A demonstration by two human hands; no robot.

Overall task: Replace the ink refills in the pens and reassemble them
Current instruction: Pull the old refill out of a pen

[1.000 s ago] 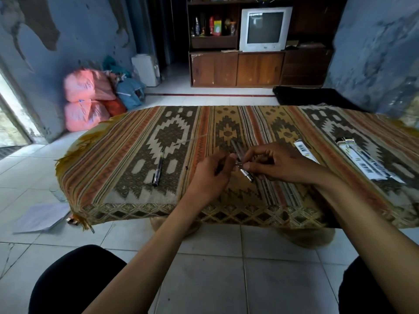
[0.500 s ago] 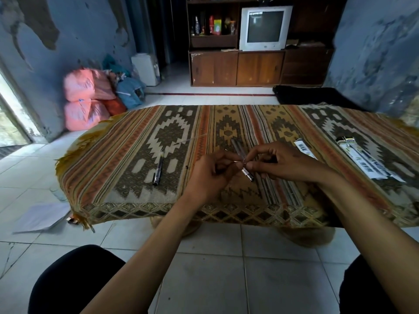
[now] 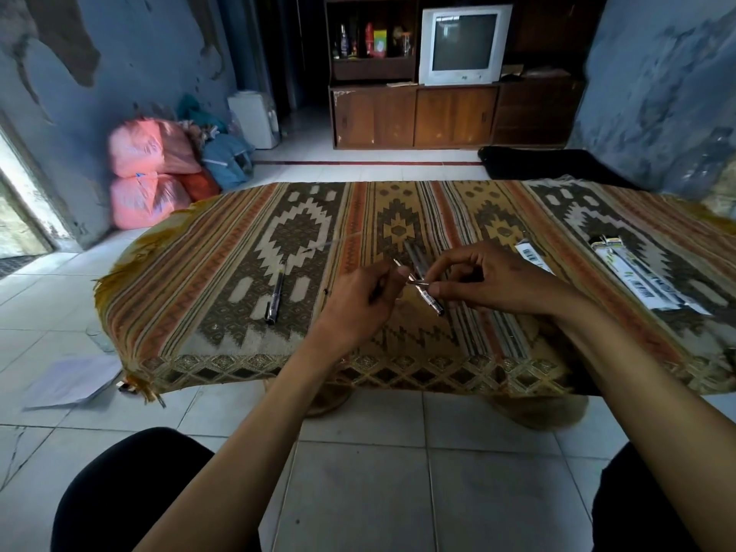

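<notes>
Held above the middle of the patterned cloth (image 3: 247,280): a slim pen barrel (image 3: 429,298), clear and silvery with a dark lower end, tilted so that this end pointed toward the near edge. Pinched near its upper end between thumb and forefinger of the right hand (image 3: 490,278), remaining fingers curled loosely above. Met at the barrel's top by a thin metallic refill (image 3: 403,268), a fine straight rod crossing the barrel at an angle, gripped between curled fingers of the left hand (image 3: 358,302). Impossible to tell whether the refill tip sat inside the barrel or only touched it. Just behind the hands, flat on the cloth, another dark slender pen part (image 3: 414,256), partly hidden. Well to the left, a black pen (image 3: 275,292) with a glossy body, lying lengthwise and apart from everything else. Toward the right edge, flat white refill packets (image 3: 637,276) with barcodes and green print, smooth and papery, plus one more barcode slip (image 3: 531,255) nearer the right wrist. Cloth woven, coarse, in stepped diamond motifs of brown, orange, cream and mustard, fringed at the left corner, draped over a low table. Beneath, pale glazed floor tiles (image 3: 358,492) with dark grout lines.
</notes>
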